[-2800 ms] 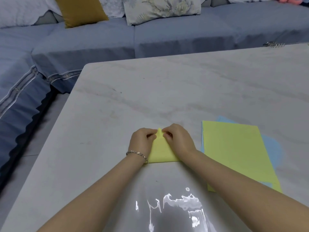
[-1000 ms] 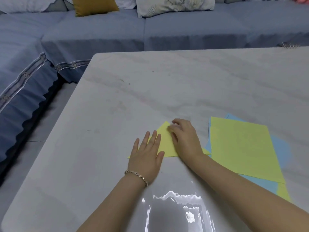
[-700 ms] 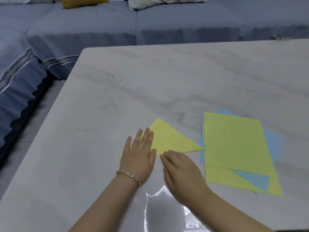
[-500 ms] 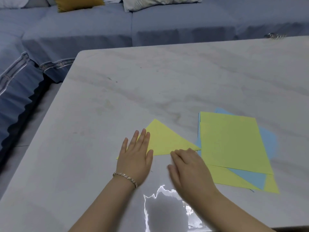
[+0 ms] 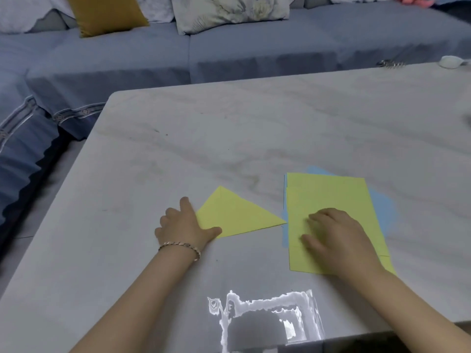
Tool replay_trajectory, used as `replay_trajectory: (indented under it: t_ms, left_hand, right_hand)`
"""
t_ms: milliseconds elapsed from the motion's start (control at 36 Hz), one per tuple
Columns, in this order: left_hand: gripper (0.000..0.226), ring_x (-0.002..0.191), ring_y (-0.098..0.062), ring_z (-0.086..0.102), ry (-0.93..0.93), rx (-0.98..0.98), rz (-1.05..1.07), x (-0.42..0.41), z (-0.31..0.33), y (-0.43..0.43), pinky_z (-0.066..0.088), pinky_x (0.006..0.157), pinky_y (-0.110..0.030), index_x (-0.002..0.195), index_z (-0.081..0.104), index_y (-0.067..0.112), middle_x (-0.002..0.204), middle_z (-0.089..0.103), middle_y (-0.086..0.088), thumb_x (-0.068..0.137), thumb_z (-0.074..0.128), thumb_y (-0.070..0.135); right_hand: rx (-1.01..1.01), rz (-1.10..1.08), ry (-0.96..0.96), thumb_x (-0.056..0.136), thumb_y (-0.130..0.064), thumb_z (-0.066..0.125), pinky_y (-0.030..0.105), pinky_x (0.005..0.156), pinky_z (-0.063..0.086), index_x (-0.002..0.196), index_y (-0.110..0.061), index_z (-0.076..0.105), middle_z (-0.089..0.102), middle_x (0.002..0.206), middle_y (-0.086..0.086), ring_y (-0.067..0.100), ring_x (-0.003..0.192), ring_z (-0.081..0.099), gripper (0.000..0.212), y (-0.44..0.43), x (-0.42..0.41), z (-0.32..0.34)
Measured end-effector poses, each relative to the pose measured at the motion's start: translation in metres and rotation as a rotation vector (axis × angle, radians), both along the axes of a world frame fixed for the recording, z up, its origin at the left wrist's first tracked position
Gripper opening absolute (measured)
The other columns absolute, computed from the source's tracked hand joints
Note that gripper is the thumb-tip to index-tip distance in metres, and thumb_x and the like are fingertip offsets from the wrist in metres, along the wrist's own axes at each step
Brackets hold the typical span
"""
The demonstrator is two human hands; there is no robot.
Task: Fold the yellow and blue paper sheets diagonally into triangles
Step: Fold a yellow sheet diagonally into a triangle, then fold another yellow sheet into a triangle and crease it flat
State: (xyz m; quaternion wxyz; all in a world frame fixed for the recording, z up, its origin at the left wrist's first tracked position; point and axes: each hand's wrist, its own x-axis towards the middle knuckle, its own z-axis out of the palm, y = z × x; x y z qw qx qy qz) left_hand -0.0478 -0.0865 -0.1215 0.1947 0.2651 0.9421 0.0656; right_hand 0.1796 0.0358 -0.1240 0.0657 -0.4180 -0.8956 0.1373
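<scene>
A yellow sheet folded into a triangle (image 5: 237,215) lies flat on the marble table (image 5: 229,138). My left hand (image 5: 181,225) covers its left corner, with the thumb along the lower edge and the index finger stretched out. To the right lies a loose stack with a yellow sheet (image 5: 328,194) on top and blue sheets (image 5: 382,210) sticking out underneath. My right hand (image 5: 334,233) rests palm down on the top yellow sheet, fingers slightly bent and pointing left. A corner of another yellow sheet shows at the stack's lower right.
A blue sofa (image 5: 229,52) wraps round the table's far and left sides, with a mustard cushion (image 5: 107,14) and a patterned cushion (image 5: 229,11). A small metal object (image 5: 390,63) and a white object (image 5: 451,61) lie at the far right edge.
My right hand has left the folded triangle and moved right onto the stack. My left hand has slid to the triangle's left corner and its fingers have bent.
</scene>
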Motion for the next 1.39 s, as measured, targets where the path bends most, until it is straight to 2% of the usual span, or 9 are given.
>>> replay_trajectory:
  t_ms: [306,444,528,611,750,1000,1111,1278,1389]
  left_hand:
    - [0.031,0.071,-0.023,0.046,-0.092,0.287,0.032,-0.042,-0.005,-0.020,0.030,0.057,-0.027,0.059,0.043,0.018,0.064,0.045,0.004,0.076,0.069,0.015]
    - [0.021,0.099,-0.037,0.051,0.119,0.230,0.095,-0.073,0.008,-0.028,0.041,0.079,-0.036,0.094,0.057,0.009,0.101,0.057,-0.017,0.077,0.067,0.016]
    - [0.049,0.118,-0.038,0.035,0.227,0.238,0.057,-0.064,0.012,-0.022,0.033,0.096,-0.043,0.124,0.048,0.009,0.128,0.040,-0.021,0.079,0.065,0.018]
    - [0.045,0.118,-0.037,0.037,0.209,0.398,-0.099,-0.040,0.014,-0.009,0.028,0.099,-0.037,0.122,0.051,0.007,0.126,0.042,-0.021,0.079,0.064,0.012]
    - [0.024,0.080,-0.020,0.058,-0.274,0.591,-0.092,0.023,0.020,0.010,0.045,0.077,-0.027,0.106,0.059,0.010,0.086,0.060,-0.002,0.082,0.056,0.008]
    - [0.031,0.072,-0.024,0.068,-1.249,0.535,0.406,0.040,0.032,0.031,0.057,0.069,-0.037,0.089,0.056,0.015,0.089,0.067,-0.011,0.081,0.059,0.045]
    - [0.032,0.053,-0.013,0.065,-1.036,0.594,0.474,0.014,0.031,0.029,0.054,0.049,-0.024,0.103,0.056,0.014,0.079,0.066,-0.005,0.077,0.070,0.025]
    - [0.055,0.050,-0.015,0.058,-0.908,0.400,0.210,-0.015,0.027,0.021,0.049,0.046,-0.019,0.120,0.051,0.011,0.088,0.069,-0.011,0.071,0.070,-0.006]
    - [0.051,0.058,-0.012,0.057,-0.804,0.228,-0.058,-0.007,0.026,0.035,0.050,0.053,-0.019,0.116,0.055,0.017,0.096,0.066,-0.002,0.070,0.073,0.004]
  right_hand:
    - [-0.023,0.164,-0.226,0.082,-0.052,0.055,0.029,0.106,0.027,0.135,-0.015,0.039,0.028,0.150,0.007,0.020,0.136,0.029,0.067,0.003,0.006,-0.007]
    - [0.272,0.194,-0.124,0.057,-0.035,0.084,0.034,0.050,0.055,0.086,-0.001,0.069,0.071,0.084,0.018,0.031,0.076,0.070,0.047,0.006,0.004,-0.025]
    - [0.424,0.208,-0.008,0.085,-0.025,0.047,0.028,0.044,0.052,0.087,-0.001,0.070,0.072,0.073,0.012,0.028,0.069,0.070,0.033,0.007,0.003,-0.027]
    - [0.418,0.189,0.020,0.065,-0.009,0.069,0.028,0.043,0.051,0.085,0.000,0.070,0.072,0.073,0.012,0.030,0.069,0.070,0.022,0.008,0.003,-0.031]
    - [0.233,0.179,0.118,0.065,-0.011,0.058,0.032,0.052,0.056,0.056,-0.007,0.064,0.072,0.075,0.013,0.030,0.073,0.070,0.012,0.000,0.003,-0.030]
    - [0.211,0.510,0.580,0.092,-0.016,0.030,0.019,0.084,0.037,0.099,-0.009,0.057,0.057,0.094,-0.008,0.010,0.081,0.049,0.029,-0.034,-0.019,0.003]
    - [0.126,0.736,0.523,0.073,-0.008,0.043,0.009,0.093,0.031,0.101,-0.011,0.055,0.056,0.097,-0.009,0.009,0.082,0.050,0.031,-0.040,-0.019,0.007]
    - [0.039,0.651,0.398,0.074,-0.017,0.041,0.026,0.046,0.042,0.081,-0.023,0.044,0.056,0.051,0.000,0.015,0.050,0.049,0.009,-0.038,-0.015,-0.003]
    - [-0.138,0.514,0.439,0.083,-0.029,0.038,0.024,0.051,0.032,0.083,-0.031,0.041,0.050,0.054,-0.003,0.011,0.060,0.039,0.004,-0.038,-0.015,-0.015]
